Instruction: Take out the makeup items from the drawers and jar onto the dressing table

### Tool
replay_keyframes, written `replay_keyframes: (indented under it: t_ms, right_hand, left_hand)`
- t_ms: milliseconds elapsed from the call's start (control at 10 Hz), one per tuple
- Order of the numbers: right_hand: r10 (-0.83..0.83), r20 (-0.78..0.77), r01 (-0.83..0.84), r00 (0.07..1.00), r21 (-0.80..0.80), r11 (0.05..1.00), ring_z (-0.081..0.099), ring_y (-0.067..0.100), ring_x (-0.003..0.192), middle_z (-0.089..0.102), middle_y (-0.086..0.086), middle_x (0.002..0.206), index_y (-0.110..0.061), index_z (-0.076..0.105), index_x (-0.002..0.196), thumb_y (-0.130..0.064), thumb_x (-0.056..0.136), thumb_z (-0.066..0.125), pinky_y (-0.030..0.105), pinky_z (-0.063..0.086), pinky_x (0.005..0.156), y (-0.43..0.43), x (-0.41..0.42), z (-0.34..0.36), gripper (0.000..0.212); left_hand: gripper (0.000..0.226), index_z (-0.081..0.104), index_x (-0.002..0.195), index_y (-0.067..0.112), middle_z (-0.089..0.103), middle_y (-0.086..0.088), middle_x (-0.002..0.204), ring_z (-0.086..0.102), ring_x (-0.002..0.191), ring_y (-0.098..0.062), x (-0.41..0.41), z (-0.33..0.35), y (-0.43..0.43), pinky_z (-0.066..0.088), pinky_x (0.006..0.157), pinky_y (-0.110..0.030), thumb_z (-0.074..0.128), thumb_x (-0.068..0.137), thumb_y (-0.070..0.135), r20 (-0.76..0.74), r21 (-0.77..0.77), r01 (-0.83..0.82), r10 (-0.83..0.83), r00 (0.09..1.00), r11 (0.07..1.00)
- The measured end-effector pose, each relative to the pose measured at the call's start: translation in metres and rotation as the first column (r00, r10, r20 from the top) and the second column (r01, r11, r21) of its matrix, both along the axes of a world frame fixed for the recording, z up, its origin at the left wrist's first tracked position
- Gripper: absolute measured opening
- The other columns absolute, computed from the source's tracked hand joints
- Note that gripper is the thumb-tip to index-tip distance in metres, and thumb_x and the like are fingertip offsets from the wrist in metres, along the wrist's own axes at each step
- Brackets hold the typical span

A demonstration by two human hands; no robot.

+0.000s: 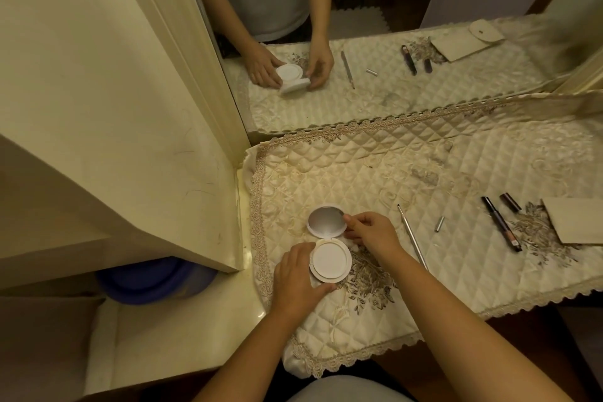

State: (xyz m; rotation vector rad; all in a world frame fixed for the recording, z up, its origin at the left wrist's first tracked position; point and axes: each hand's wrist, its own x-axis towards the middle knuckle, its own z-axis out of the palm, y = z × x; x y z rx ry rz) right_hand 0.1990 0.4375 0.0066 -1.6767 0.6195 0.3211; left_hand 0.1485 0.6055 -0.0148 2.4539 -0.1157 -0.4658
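A round white compact [330, 258] lies on the quilted cream cloth [375, 173] of the dressing table, its lid [325, 221] hinged open with a small mirror inside. My left hand [298, 282] grips the compact's base from the left. My right hand [372, 232] pinches the right edge of the open lid. To the right lie a thin metal tool [412, 237], a small silver tube [440, 224], a dark mascara-like stick [501, 222] and a short dark tube [510, 201].
A beige envelope-like pouch [574, 222] rests at the right edge. A wall mirror [375, 52] behind the table reflects my hands and the items. A cream cabinet side [130, 140] stands at left, with a blue basin [153, 277] below it.
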Motion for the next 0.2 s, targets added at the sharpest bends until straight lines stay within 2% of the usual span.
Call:
replay_keyframes:
  t_ms: [100, 200]
  right_hand:
    - [-0.023, 0.016, 0.023, 1.000, -0.012, 1.000, 0.063, 0.023, 0.076, 0.069, 0.010, 0.082, -0.016, 0.061, 0.077, -0.025, 0.083, 0.062, 0.035, 0.050, 0.069, -0.006, -0.010, 0.005, 0.012]
    - [-0.050, 0.059, 0.052, 0.997, -0.032, 0.998, 0.064, 0.018, 0.077, 0.069, 0.011, 0.094, -0.013, 0.061, 0.089, -0.021, 0.088, 0.055, 0.027, 0.049, 0.064, -0.018, -0.026, 0.027, 0.010]
  left_hand:
    - [0.086, 0.023, 0.137, 0.019, 0.032, 0.001, 0.142, 0.027, 0.131, -0.017, -0.003, 0.003, 0.000, 0.022, 0.107, -0.031, 0.069, 0.070, 0.046, -0.007, 0.024, 0.058, -0.057, 0.998, 0.998]
    - [0.083, 0.019, 0.139, 0.019, 0.028, -0.001, 0.145, 0.025, 0.133, -0.017, -0.005, 0.012, 0.009, 0.022, 0.109, -0.032, 0.066, 0.075, 0.041, -0.035, 0.005, 0.107, -0.107, 0.994, 0.994]
